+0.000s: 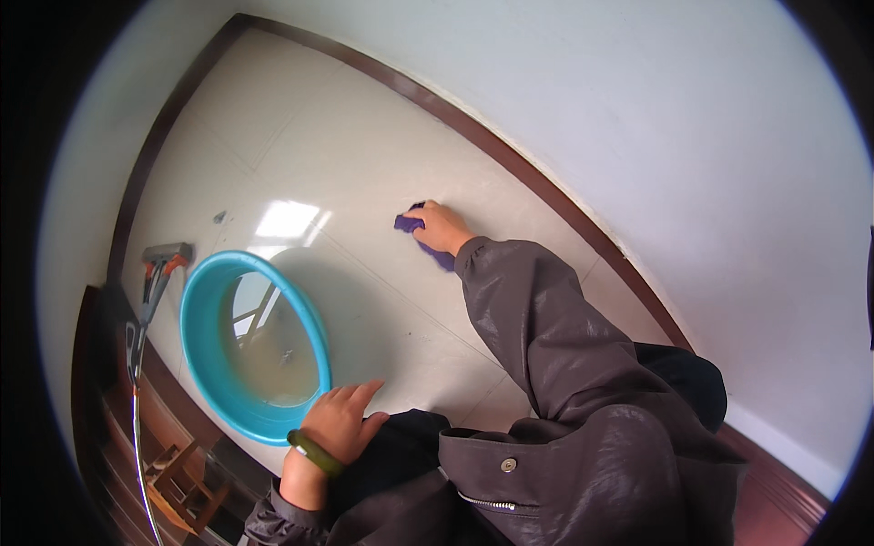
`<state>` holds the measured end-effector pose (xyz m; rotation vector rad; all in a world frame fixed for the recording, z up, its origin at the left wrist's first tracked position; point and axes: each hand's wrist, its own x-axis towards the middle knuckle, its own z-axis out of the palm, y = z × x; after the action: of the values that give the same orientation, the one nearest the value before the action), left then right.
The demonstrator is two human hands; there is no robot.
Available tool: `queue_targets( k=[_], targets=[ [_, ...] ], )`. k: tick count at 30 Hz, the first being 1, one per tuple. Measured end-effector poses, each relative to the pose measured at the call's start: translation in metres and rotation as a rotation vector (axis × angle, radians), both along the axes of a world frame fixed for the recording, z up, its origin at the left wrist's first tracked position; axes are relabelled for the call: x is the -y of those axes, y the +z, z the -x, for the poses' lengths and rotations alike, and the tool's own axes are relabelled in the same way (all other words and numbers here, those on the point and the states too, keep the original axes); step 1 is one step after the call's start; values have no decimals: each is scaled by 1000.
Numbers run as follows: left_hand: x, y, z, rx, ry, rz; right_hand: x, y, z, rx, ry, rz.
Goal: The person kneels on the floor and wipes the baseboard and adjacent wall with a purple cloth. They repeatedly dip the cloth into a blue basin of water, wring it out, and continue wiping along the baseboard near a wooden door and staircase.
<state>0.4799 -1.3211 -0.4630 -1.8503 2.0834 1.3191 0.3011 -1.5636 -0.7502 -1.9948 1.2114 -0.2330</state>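
Note:
Under my right hand [442,227] is a purple cloth [408,223], gripped and pressed against the pale tiled floor [382,293]. Part of the cloth trails back toward my wrist. My left hand [341,420], with a green bangle [315,453] at the wrist, holds nothing; its fingers are spread near my knee and beside the rim of a turquoise plastic basin [199,341]. Cloudy brownish water [280,362] stands in the basin and mirrors a window.
A sponge mop [167,254] with a long metal handle lies left of the basin. Wooden stairs [130,430] descend at lower left, with a small wooden stool [181,488] there. Dark red-brown skirting [478,140] borders the white wall [649,123]. A small grey scrap [219,217] lies on the floor.

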Motion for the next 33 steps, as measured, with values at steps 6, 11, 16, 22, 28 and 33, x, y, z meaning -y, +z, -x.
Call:
queue_targets(
  k=[6, 11, 16, 22, 28, 33],
  targets=[
    [-28, 7, 11, -21, 78, 153, -42, 106, -81, 942, -106, -818],
    [-44, 26, 4, -305, 183, 284, -88, 187, -165, 1001, 482, -686],
    [-76, 18, -44, -395, 522, 410, -142, 173, -258, 733, 288, -950],
    [-124, -78, -139, -2, 1129, 254, -145, 136, -290, 649, 241, -901],
    [-91, -193, -204, 434, 1221, 219, -136, 123, -227, 466, 239, -290],
    [-68, -250, -228, 509, 1239, -31, -147, 133, -179, 422, 367, -469]
  ],
)
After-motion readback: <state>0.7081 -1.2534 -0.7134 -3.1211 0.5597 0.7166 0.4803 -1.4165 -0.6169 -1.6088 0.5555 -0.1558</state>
